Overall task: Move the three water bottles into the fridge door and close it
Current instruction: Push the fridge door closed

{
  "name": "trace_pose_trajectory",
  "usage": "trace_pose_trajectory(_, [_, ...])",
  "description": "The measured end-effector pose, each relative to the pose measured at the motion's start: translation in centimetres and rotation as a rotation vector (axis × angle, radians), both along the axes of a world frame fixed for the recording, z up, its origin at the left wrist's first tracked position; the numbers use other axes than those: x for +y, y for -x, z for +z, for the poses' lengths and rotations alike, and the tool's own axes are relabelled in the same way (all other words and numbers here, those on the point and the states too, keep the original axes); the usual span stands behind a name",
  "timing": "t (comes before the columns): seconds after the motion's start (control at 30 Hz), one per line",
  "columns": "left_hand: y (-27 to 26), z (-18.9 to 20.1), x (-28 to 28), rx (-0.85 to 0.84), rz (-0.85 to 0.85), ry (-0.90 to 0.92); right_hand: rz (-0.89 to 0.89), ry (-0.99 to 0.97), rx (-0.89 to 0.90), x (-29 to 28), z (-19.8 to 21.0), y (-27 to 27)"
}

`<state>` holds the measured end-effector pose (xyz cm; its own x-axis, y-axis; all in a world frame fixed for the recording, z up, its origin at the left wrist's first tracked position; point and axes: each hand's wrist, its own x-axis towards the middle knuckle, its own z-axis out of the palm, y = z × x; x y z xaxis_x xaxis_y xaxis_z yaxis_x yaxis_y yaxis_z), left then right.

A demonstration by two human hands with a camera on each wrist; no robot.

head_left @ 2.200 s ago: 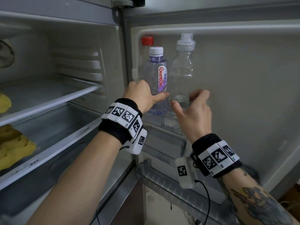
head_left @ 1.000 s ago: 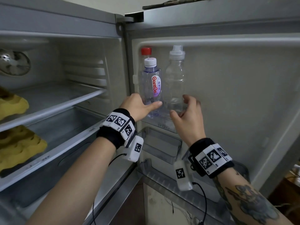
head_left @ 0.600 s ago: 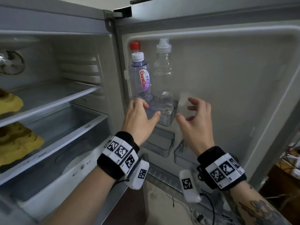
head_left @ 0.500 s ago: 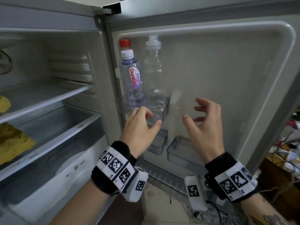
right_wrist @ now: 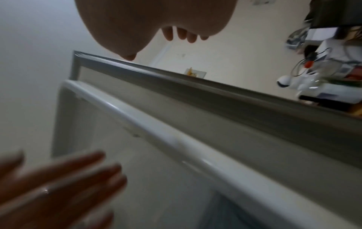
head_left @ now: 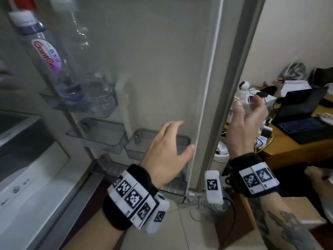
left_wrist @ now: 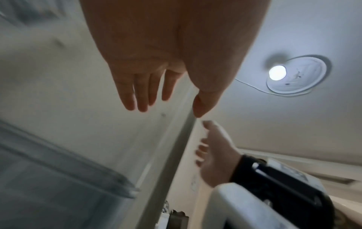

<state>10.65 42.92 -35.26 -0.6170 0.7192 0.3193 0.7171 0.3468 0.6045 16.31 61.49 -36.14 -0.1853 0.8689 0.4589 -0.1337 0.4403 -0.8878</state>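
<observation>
In the head view the fridge door (head_left: 162, 60) stands open. Its upper shelf (head_left: 100, 109) holds a labelled white-capped bottle (head_left: 48, 56), a clear bottle (head_left: 84, 51) and, behind them, a red-capped bottle (head_left: 23, 2). My left hand (head_left: 180, 139) hovers open before the door's inner face, close to its free edge (head_left: 209, 105). My right hand (head_left: 249, 110) is beyond that edge on the outer side, fingers relaxed and empty. The left wrist view shows the left hand (left_wrist: 166, 100) spread and the right hand (left_wrist: 215, 155) past the door edge. The right wrist view shows the right hand (right_wrist: 152, 46) above the edge (right_wrist: 215, 108).
Two empty bins (head_left: 100, 138) hang lower on the door. The fridge's white drawer (head_left: 27, 186) is at lower left. Right of the door stands a wooden desk (head_left: 288, 150) with a laptop (head_left: 302, 123), a small white camera (head_left: 244, 89) and cables. Wires lie on the floor (head_left: 212, 208).
Both hands have left the bottles and moved right and down across the door. The right hand has passed the door's free edge. The view has swung right.
</observation>
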Motion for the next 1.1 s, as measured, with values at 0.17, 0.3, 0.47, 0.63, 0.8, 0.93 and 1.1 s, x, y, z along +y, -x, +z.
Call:
trace_pose_trajectory(0.17, [-1.4,0.3,4.9,-0.107,-0.018,-0.014,0.143,0.079,-0.169,1.0,-2.9,1.4])
trace_pose_trajectory(0.3, [-1.2,-0.3,5.3,-0.147,-0.034,-0.033,0.219,0.119,-0.23,0.9,-3.7,1.9])
trace_pose_trajectory(0.47, [-1.5,-1.1,5.0,-0.207,-0.042,-0.104,0.199,0.084,-0.244,1.2,-4.5,2.1])
trace_pose_trajectory(0.63, [-3.0,-2.1,3.2,-0.179,-0.029,-0.114,0.184,0.039,-0.229,-0.7,-5.2,0.3])
trace_pose_trajectory(0.8, [-4.8,-2.3,-1.3,-0.161,-0.041,-0.124,0.135,0.011,-0.191,-5.1,-5.9,-1.8])
trace_pose_trajectory(0.93, [-6.1,-2.6,-6.4,-0.188,-0.061,-0.141,0.083,0.008,-0.194,-10.5,-6.2,-3.3])
trace_pose_trajectory(1.1, [-7.5,-2.8,-13.2,-0.247,-0.06,-0.158,0.056,0.056,-0.163,-18.6,-6.2,-5.4])
